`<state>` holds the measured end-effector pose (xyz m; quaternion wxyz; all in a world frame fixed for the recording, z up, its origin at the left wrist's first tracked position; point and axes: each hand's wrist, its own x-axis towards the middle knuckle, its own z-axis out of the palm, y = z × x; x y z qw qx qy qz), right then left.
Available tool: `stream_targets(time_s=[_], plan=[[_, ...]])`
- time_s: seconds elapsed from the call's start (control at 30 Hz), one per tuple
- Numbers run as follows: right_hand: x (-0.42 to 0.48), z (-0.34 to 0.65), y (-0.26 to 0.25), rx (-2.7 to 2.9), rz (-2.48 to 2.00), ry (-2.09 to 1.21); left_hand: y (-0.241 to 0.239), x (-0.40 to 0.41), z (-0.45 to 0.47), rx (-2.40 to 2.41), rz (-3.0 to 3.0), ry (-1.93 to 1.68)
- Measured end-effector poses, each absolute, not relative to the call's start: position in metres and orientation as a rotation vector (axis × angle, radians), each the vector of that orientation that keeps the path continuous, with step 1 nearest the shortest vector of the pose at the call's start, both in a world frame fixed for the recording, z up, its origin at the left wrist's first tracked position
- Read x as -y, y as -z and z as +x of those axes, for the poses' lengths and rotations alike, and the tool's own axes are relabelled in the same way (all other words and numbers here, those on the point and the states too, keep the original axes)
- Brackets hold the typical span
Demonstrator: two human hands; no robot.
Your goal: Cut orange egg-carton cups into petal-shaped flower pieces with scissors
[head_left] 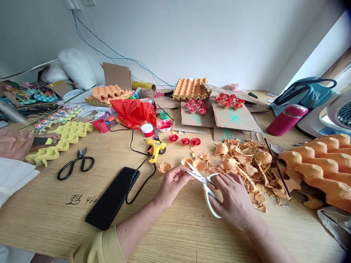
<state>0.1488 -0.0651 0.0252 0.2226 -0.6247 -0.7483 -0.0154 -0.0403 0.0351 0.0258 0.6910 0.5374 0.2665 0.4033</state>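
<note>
My right hand [233,197] grips a pair of white-handled scissors [212,204], its fingers through the loops. The blades are parted and point toward the fingertips of my left hand [174,182]. Those fingers are pinched on a small piece of orange egg carton [192,177], mostly hidden by the fingers and blades. Just beyond the blades lie cut orange cups [199,165], and another cup [165,167] sits left of them. Beside my right hand spreads a heap of orange carton scraps [244,164].
A co-worker's hand [16,142] holds a dark-handled tool over a yellow egg carton [68,137]. Black scissors [79,162], a phone [112,197] and a yellow glue gun [155,149] with its cord lie left. Red paper roses [185,141], an orange egg tray [323,164] and a pink bottle [286,119] stand around.
</note>
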Motion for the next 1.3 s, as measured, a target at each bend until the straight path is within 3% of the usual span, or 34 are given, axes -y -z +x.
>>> stream_targets(time_s=[1.3], plan=[[0.070, 0.146, -0.035, 2.156, -1.552, -0.041, -0.025, -0.034, -0.044, -0.466, 1.159, -0.734]])
